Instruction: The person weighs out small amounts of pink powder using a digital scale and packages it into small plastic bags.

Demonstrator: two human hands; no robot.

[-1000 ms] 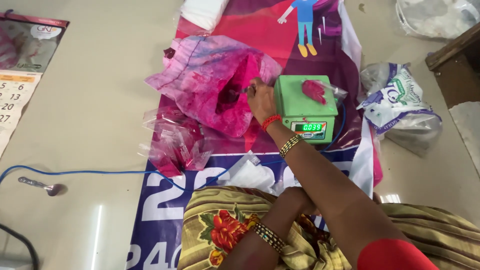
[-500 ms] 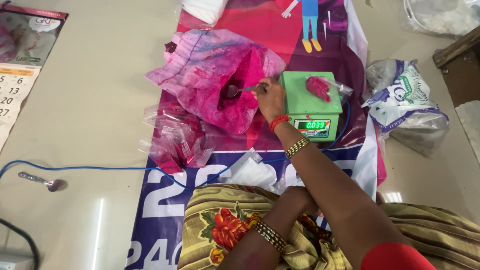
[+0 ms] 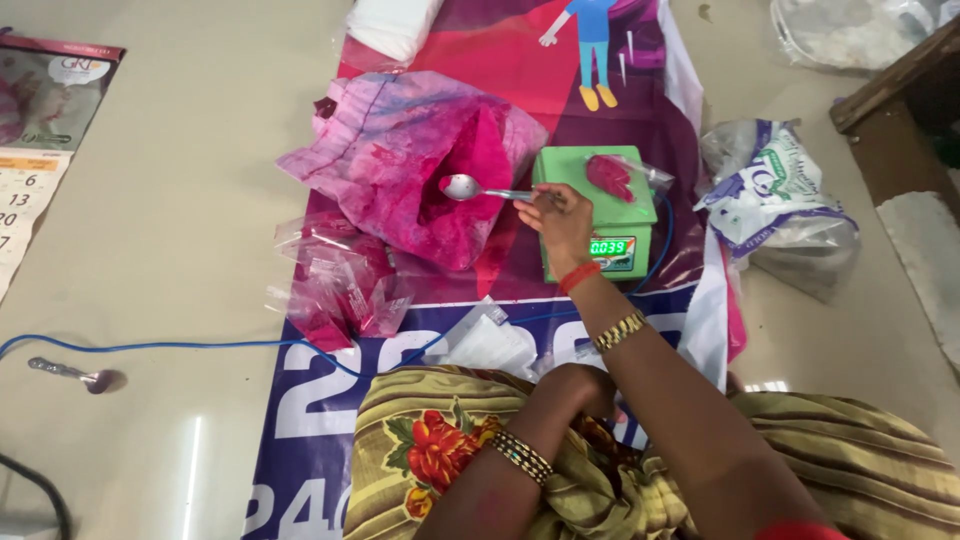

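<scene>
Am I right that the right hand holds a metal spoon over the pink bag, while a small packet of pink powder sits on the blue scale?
Not quite: the head view shows the scale is green, not blue. The rest holds: the right hand holds the metal spoon over the pink bag, and the small packet of pink powder sits on the scale.

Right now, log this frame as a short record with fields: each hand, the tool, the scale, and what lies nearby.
right hand: grips a metal spoon by its handle, bowl over the open pink powder bag
left hand: resting in the lap, holds nothing visible
scale: green, display lit, small packet of pink powder on top
nearby: empty clear pouches, second spoon on the floor, blue cable
</scene>
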